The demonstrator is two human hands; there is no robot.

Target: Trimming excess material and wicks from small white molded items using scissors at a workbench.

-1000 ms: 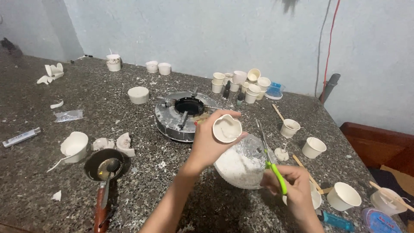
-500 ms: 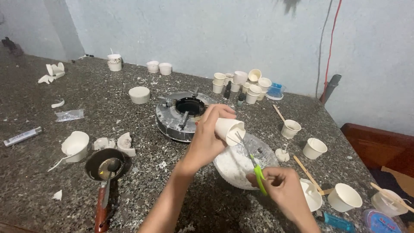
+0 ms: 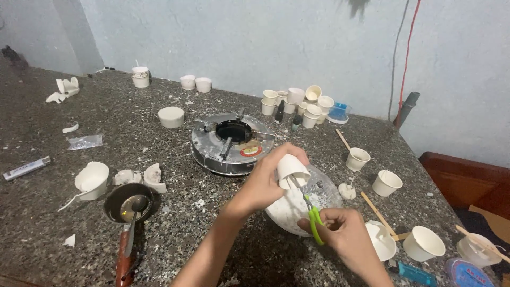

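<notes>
A small clear plastic bag [image 3: 85, 142] and a white labelled tube [image 3: 25, 168] lie far left.

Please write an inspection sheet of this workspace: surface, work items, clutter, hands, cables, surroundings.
Surface: dark speckled stone counter, dusted with white crumbs.
Work items: small white paper cup, tilted over a clear round bowl with white contents; green-handled scissors at the cup's rim.
Clutter: round metal gas burner, small black pan, many white cups, wooden sticks.
Hands: left hand grips the cup; right hand holds the scissors.
Cables: red cable on the wall.
Surroundings: pale blue wall.
</notes>
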